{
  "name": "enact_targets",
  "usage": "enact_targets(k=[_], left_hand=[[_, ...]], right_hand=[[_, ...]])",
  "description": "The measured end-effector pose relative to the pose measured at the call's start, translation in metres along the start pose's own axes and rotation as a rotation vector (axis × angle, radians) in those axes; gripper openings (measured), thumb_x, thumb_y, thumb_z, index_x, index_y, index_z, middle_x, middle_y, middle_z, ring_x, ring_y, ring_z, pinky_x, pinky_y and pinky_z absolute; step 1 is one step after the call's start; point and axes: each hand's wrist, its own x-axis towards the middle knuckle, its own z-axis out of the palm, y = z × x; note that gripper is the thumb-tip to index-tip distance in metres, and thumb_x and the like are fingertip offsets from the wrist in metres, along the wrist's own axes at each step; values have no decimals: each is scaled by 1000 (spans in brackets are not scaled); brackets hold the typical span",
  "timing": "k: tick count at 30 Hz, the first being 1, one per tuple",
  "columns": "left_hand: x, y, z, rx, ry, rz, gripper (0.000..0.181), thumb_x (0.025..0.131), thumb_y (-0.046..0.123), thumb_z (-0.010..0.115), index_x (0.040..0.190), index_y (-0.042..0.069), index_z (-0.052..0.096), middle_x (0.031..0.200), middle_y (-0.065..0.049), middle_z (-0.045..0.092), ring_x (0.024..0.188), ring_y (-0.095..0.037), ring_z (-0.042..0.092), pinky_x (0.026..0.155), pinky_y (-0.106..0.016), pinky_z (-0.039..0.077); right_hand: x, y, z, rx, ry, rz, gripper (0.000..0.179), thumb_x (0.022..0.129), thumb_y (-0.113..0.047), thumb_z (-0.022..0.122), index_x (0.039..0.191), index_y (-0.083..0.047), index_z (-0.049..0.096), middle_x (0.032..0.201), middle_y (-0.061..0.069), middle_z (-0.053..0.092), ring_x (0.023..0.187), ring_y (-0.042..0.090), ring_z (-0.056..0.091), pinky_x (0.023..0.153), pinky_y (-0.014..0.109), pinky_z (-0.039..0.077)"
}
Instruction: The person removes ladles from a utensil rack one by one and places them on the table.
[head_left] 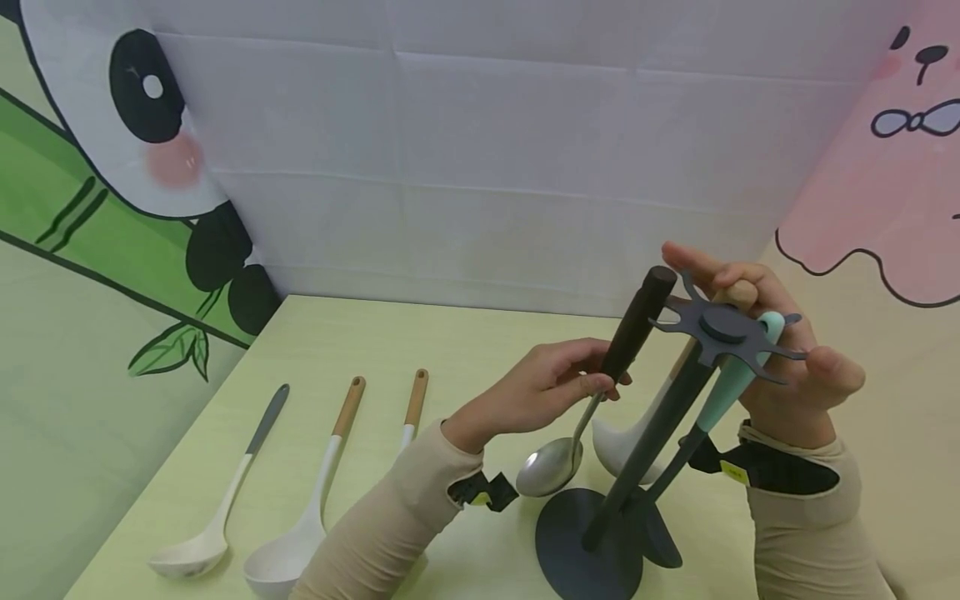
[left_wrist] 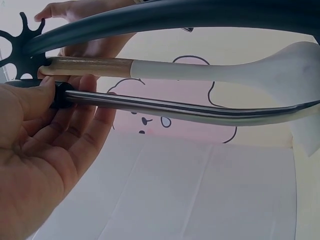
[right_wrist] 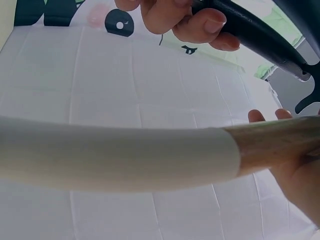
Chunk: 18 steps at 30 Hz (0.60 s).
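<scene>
My left hand (head_left: 551,383) holds a metal spoon (head_left: 551,467) by the lower part of its dark handle (left_wrist: 61,95), bowl downward. The handle's top, with a small hole, is right at a hook of the dark grey utensil rack (head_left: 588,567). Behind the rack's hooked top is my right hand (head_left: 787,375), its index finger and thumb stretched out, palm close to a wooden handle. That handle belongs to a white utensil (left_wrist: 295,70) hanging on the rack's far side. A mint-handled utensil (head_left: 723,396) with a dark head hangs at the right.
On the left of the table lie a white ladle with a grey handle (head_left: 197,550) and a white ladle with a wooden handle (head_left: 300,533). Another wooden-handled utensil (head_left: 416,400) is partly hidden under my left forearm. A pale cloth wall (head_left: 480,208) stands behind the table.
</scene>
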Motion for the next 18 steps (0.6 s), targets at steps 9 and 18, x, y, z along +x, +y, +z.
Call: enact_targets(k=[9, 18], left_hand=[[-2, 1, -3, 19, 12, -5, 31, 99, -5, 55, 128, -12, 52, 110, -23, 66, 93, -14, 68, 89, -26, 54], [-4, 3, -9, 9, 56, -9, 32, 98, -6, 55, 129, -12, 51, 110, -24, 66, 92, -18, 68, 88, -28, 55]], right_hand=[[-1, 0, -3, 30, 9, 9, 56, 77, -21, 43, 117, 18, 48, 145, 35, 40, 142, 44, 24, 111, 50, 16], [2, -1, 3, 15, 36, -1, 56, 76, -20, 40, 117, 18, 49, 142, 33, 46, 141, 42, 28, 113, 46, 8]])
